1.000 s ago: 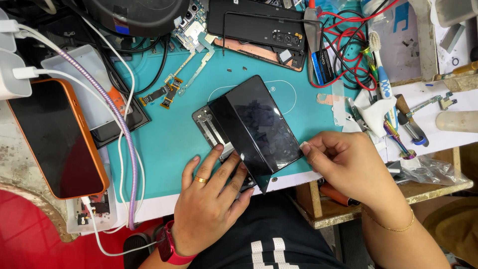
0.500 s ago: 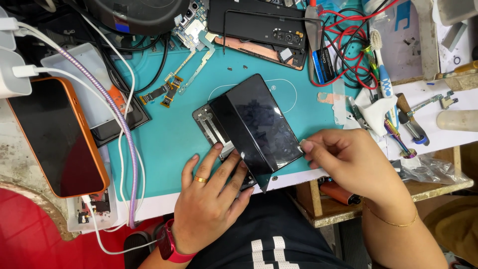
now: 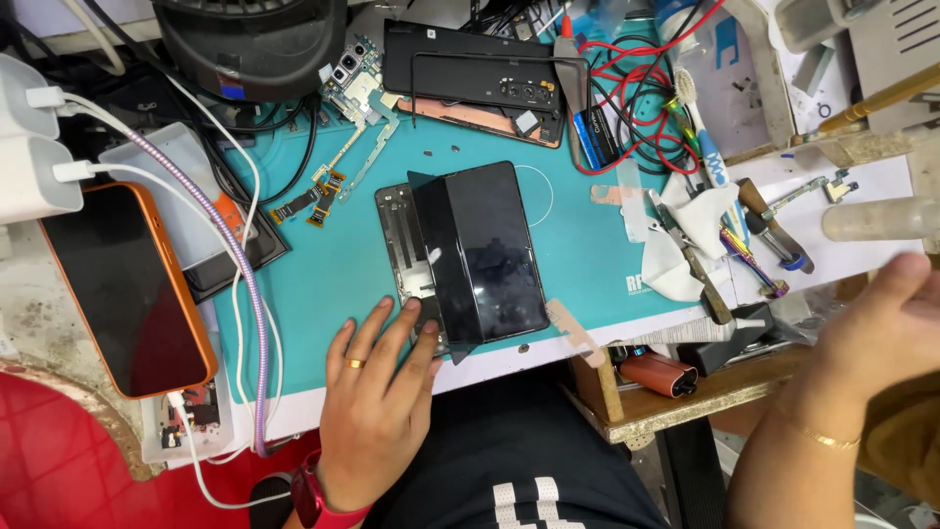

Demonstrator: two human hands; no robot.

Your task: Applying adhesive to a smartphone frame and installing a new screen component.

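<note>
orange phone [image 3: 122,284] sits far left on charge, white and purple cables [image 3: 235,284] trail down beside it. left hand [image 3: 377,402] lies flat, fingers spread, fingertips pressing the near end of the phone frame [image 3: 401,255] on the teal mat [image 3: 578,245] at the tabletop's front edge; its grip is open, nothing clasped. black screen panel [image 3: 490,250] overlaps the frame's right side, lifted along one edge, looks part separated. long axis of frame and panel runs away from the person, tilted slightly, top end toward the loose ribbon parts [image 3: 323,191] and opened black phone back [image 3: 475,73]. risks as I see them: panel is unsupported on its right, could slip or flex and crack; frame near the mat edge could slide off if the fingers push. right hand [image 3: 881,333] is well off to the right, blurred, can't tell if its grip is open or closed
</note>
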